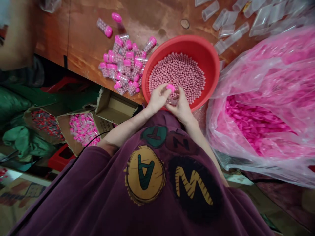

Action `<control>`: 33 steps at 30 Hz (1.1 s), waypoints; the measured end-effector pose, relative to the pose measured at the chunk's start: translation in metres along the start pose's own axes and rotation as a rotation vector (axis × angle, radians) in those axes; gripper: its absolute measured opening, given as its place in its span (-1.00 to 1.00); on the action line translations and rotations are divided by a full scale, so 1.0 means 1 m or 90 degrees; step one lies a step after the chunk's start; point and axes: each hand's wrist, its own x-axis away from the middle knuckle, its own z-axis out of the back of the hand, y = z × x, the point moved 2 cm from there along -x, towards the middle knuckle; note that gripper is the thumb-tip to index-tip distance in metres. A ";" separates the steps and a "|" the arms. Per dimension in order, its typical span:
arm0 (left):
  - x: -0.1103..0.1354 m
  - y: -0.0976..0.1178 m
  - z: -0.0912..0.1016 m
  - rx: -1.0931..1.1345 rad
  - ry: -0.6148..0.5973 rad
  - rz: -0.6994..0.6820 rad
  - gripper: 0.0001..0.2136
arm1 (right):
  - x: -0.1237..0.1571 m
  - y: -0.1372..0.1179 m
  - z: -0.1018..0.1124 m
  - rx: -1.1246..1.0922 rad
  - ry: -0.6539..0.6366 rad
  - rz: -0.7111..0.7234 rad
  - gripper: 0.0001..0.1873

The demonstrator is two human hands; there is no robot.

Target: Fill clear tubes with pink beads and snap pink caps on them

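My left hand [157, 98] pinches a bright pink cap [170, 87] over the near rim of a red basin [211, 59] full of small pink balls [177, 73]. My right hand [182, 104] is closed round a clear plastic tube [172, 101], which is mostly hidden by the fingers. The cap sits right at the tube's end. Both hands meet above the balls.
A pile of filled, pink-capped tubes [125, 64] lies on the wooden table left of the basin. Empty clear tubes [228, 29] lie at the far right. A big plastic bag of pink caps [261, 121] sits to the right. Cardboard boxes [83, 127] of tubes stand below the table's edge.
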 end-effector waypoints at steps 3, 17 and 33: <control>-0.036 0.025 0.069 -0.116 0.093 -0.177 -0.66 | 0.006 0.031 0.017 0.023 0.023 -0.027 -0.49; -0.029 -0.009 0.015 -0.369 -0.234 -0.193 -0.64 | -0.011 0.018 0.005 -0.006 -0.104 -0.090 -0.75; -0.023 0.013 0.017 0.017 -0.319 0.103 -0.39 | -0.001 -0.001 0.002 -0.708 -0.116 -0.266 -0.24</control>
